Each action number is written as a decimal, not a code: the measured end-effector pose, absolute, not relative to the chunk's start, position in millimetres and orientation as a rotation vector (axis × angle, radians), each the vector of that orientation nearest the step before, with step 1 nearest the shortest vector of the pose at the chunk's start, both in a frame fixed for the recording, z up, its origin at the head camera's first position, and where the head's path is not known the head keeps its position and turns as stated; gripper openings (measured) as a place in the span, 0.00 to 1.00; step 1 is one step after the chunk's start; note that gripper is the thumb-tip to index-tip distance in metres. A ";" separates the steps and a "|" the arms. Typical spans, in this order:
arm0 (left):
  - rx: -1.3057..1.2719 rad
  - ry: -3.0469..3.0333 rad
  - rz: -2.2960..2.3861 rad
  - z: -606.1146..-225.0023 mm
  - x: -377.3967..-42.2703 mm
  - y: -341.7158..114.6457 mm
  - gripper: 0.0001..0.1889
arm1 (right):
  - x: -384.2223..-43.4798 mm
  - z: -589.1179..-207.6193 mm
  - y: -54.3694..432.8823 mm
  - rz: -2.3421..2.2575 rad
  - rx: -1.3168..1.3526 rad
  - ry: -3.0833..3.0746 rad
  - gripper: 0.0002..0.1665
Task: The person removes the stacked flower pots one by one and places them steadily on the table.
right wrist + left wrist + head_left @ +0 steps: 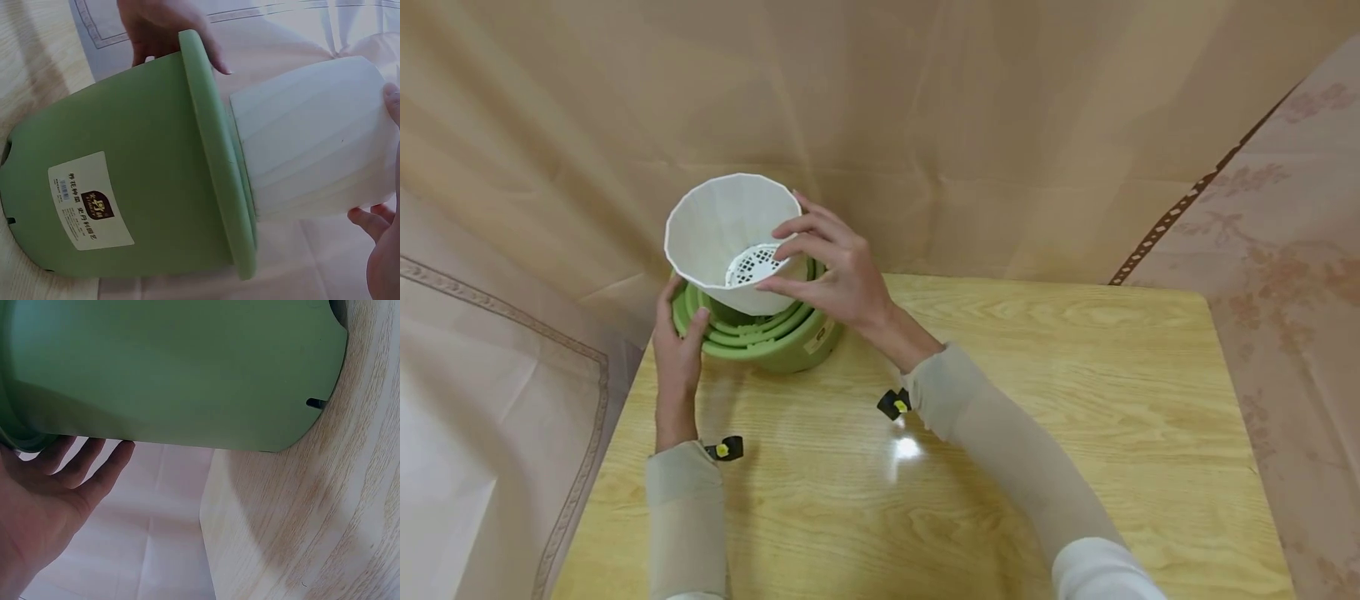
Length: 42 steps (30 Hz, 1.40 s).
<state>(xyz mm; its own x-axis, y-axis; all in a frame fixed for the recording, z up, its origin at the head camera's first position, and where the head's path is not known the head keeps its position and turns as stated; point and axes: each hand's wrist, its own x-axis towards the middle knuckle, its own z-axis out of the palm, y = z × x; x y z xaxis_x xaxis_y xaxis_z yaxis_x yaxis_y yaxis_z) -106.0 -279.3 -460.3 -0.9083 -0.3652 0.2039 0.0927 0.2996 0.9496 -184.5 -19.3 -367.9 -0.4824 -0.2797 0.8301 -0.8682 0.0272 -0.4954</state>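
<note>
A white plastic flower pot (718, 212) with a round perforated disc (752, 265) at its bottom is held tilted over a nested stack of green flower pots (793, 354). My right hand (853, 279) pinches the white pot's near right rim, some fingers reaching inside it. In the right wrist view, the lower end of the white pot (306, 137) overlaps the mouth of the green stack. My left hand (679, 354) grips the outer green pot's left rim, thumb over the top. Its other fingers lie against the outer green wall (175, 375) in the left wrist view.
The green stack stands upright near the back left edge of the wood-grain table (1045, 400). Its outer pot carries a printed label (90, 200). Beige cloth (925, 125) hangs right behind the table, and patterned pale cloth lines both sides.
</note>
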 end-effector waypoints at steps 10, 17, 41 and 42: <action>0.272 -2.206 -1.641 -458.0 -104.3 -277.3 0.29 | -183.3 -362.7 -3.5 1.447 1.136 -1.748 0.18; 0.249 -2.181 -1.663 -458.0 -105.7 -275.4 0.29 | -181.9 -357.5 15.3 1.447 1.098 -1.742 0.19; 0.242 -2.164 -1.707 -456.5 -110.3 -272.9 0.29 | -188.5 -359.2 79.5 1.374 0.955 -1.740 0.21; 0.244 -2.170 -1.706 -456.0 -110.7 -273.3 0.29 | -188.7 -359.5 81.7 1.373 0.950 -1.743 0.21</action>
